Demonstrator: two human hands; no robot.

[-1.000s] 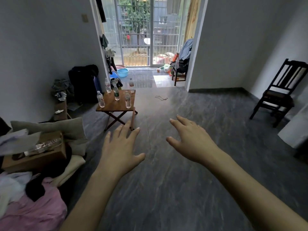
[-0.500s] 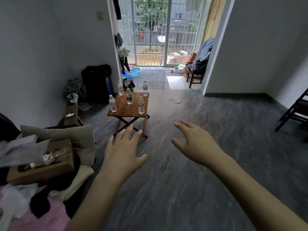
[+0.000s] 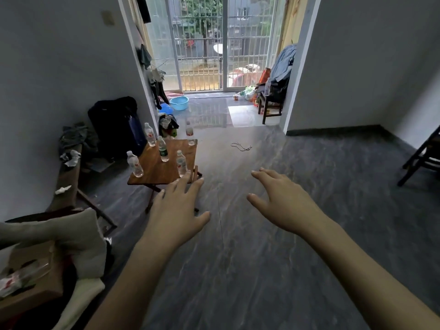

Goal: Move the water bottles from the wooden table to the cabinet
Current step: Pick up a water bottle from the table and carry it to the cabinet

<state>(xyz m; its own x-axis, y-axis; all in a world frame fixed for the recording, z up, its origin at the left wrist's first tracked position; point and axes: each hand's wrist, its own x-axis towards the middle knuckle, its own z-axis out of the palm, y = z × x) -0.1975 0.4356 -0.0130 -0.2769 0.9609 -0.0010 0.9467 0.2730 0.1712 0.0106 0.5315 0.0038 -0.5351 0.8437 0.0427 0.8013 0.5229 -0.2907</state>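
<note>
On the left, the wooden table (image 3: 164, 167) with its five water bottles (image 3: 134, 163) looms nearer than a second ago, so we judge ourselves mid-approach with nothing picked up yet. Our left hand (image 3: 177, 210) reaches toward its near edge, fingers spread and empty. Further right, our right hand (image 3: 281, 201) hovers open over the floor (image 3: 262, 258), also empty. No cabinet shows.

Bare floor (image 3: 262, 246) leads to wooden table (image 3: 164, 171).
</note>
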